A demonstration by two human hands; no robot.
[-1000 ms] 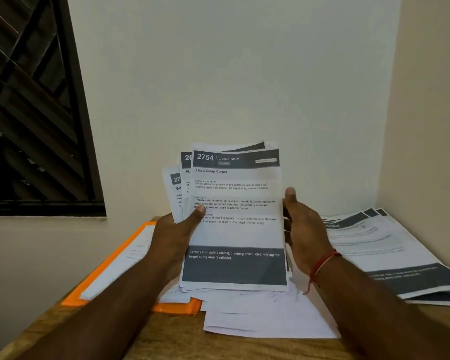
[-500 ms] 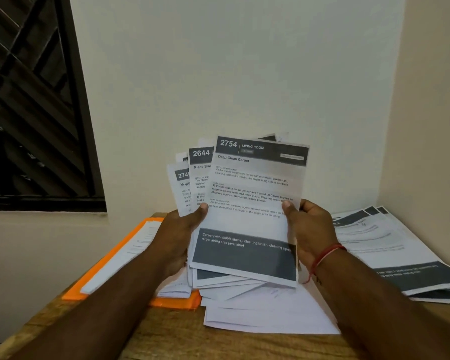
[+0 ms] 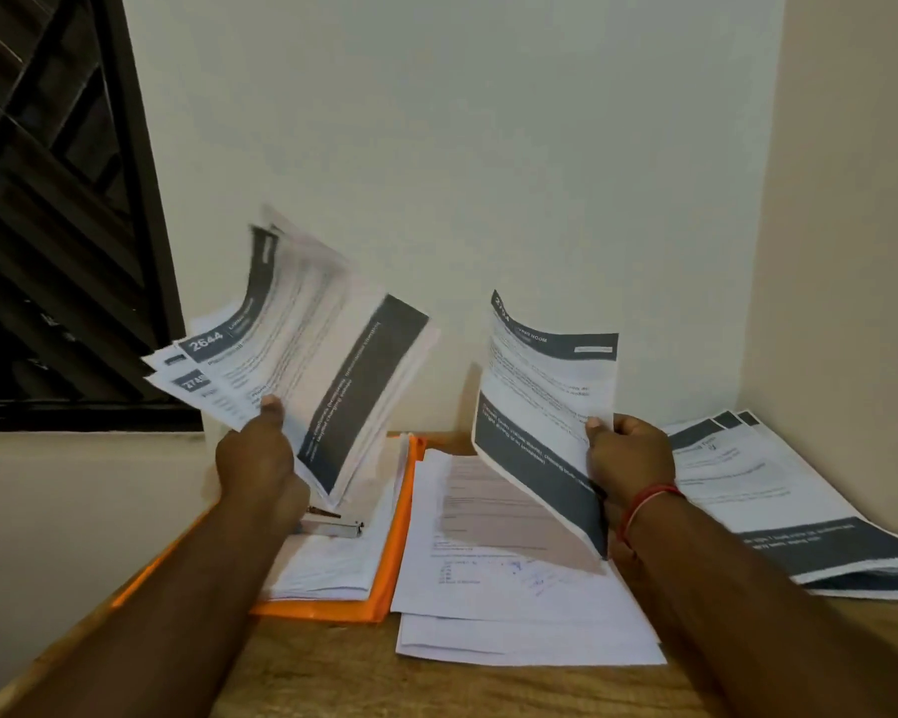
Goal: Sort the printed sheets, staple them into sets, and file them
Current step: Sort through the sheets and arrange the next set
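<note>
**Corner desk, sheets split between two hands**

Wooden table (image 3: 333, 665) pushed into a corner of pale walls; dark barred window (image 3: 48, 199) at left.

Left hand (image 3: 258, 458) is raised over the table and grips a fanned stack of printed sheets (image 3: 302, 355), tilted left and motion-blurred. The thumb is clamped on the front near the lower edge; the fingers behind are hidden. Top sheet reads "2644".

Right hand (image 3: 625, 453) pinches a single printed sheet (image 3: 540, 406) at its right edge, with the thumb on the front and the fingers curled behind. The sheet is held well apart from the stack and bows forward. Red thread (image 3: 643, 502) on that wrist.

Below the left hand: open orange folder (image 3: 395, 551) with papers in it and a small silvery metal item (image 3: 333, 526) on top, too blurred to identify. Just beside the folder lie loose white papers (image 3: 514, 614), overlapping. At far right by the wall is a flat pile of printed sheets (image 3: 773, 494), slightly fanned.
</note>
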